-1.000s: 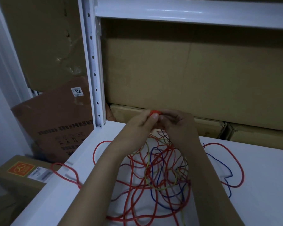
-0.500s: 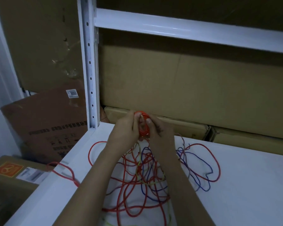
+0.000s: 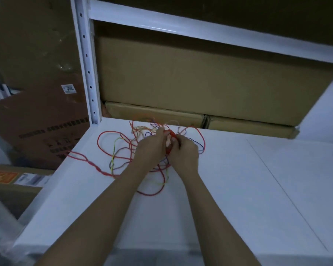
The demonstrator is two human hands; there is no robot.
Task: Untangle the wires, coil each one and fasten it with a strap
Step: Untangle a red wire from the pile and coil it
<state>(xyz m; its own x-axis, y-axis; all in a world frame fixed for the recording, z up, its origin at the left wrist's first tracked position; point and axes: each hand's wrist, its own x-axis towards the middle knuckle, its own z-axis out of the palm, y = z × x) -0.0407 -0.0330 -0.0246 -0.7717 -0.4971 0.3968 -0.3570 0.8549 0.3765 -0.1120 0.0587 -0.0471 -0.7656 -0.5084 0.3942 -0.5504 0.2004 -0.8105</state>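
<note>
A tangle of thin wires lies on the white shelf top (image 3: 238, 189): long red wire (image 3: 104, 135), a yellow-green wire (image 3: 114, 150) and a blue wire (image 3: 199, 145). My left hand (image 3: 151, 148) and my right hand (image 3: 185, 152) meet over the tangle's middle. Both pinch a small red coil (image 3: 170, 134) of the red wire, held between their fingertips. The hands hide the wires under them. One red strand trails off the shelf's left edge (image 3: 76, 155).
Large cardboard boxes (image 3: 200, 77) fill the back of the shelf, with flatter boxes (image 3: 154, 114) under them. A white perforated upright (image 3: 86, 60) stands at the left. More cartons (image 3: 37, 127) sit on the floor to the left.
The view has tilted down and pulled back, showing more shelf top. My hands have lowered the red coil toward the tangle, and the wires lie spread further left.
</note>
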